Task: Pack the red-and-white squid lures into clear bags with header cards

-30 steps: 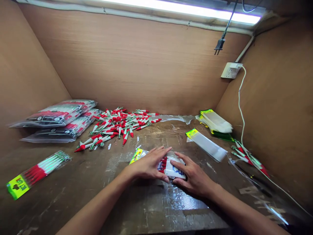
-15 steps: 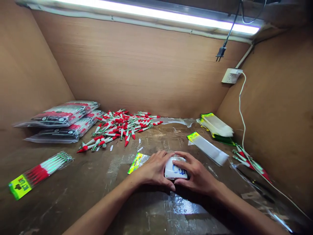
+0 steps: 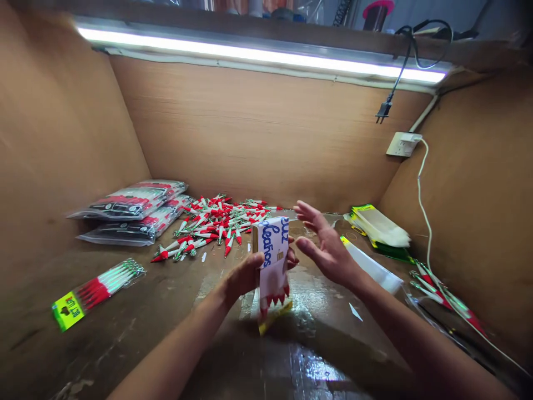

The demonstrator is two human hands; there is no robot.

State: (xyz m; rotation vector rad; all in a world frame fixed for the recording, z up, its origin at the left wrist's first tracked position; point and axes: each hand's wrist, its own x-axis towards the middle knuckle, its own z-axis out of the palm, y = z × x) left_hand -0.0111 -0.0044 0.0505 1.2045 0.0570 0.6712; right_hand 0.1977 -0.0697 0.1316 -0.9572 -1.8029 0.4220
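My left hand [image 3: 245, 273] is closed around a white block with blue handwriting [image 3: 272, 261], thumb on the near side and fingertips round the right edge. The block stands upright above the table, and a brown layer shows along its left side. Red pointed lure tips [image 3: 275, 299] stick out below it, with a yellow bag header [image 3: 275, 318] under them, blurred. Just to the right, my right hand [image 3: 327, 247] is open, fingers stretched and apart from the block. Behind the left hand lies a heap of red and white lures [image 3: 227, 219] with green hooks.
A filled lure pack [image 3: 100, 291] lies at left, below stacked clear bags [image 3: 129, 208]. At right are a flat plastic sleeve [image 3: 372, 266], a sleeve stack [image 3: 381, 228], loose lures [image 3: 449, 300] and a white cable [image 3: 422, 194]. A black plug [image 3: 383, 110] hangs above.
The white block has gone from lying between both hands to upright in my left hand. My right hand has let go and opened. The view has tilted up and shifted left.
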